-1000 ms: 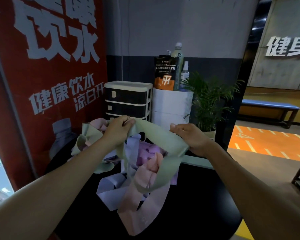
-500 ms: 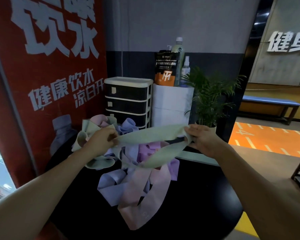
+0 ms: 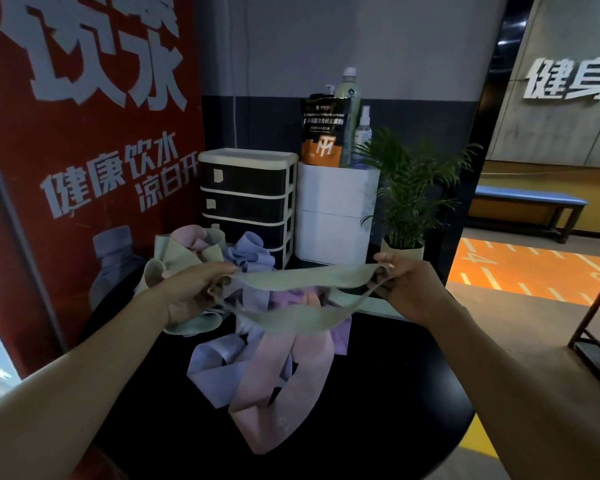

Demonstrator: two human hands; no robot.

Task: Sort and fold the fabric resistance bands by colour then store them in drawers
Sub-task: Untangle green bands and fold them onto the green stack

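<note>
Above black round worktop: sage-green fabric loop band pinched at both ends, left hand, right hand. Flattening step; likely next, bring ends together.

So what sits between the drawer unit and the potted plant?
In the head view, a white cabinet stands between the drawer unit and the potted plant, with a pouch and bottles on top.

Red banner left | grey wall behind | potted palm | blue bench | orange floor right
</note>
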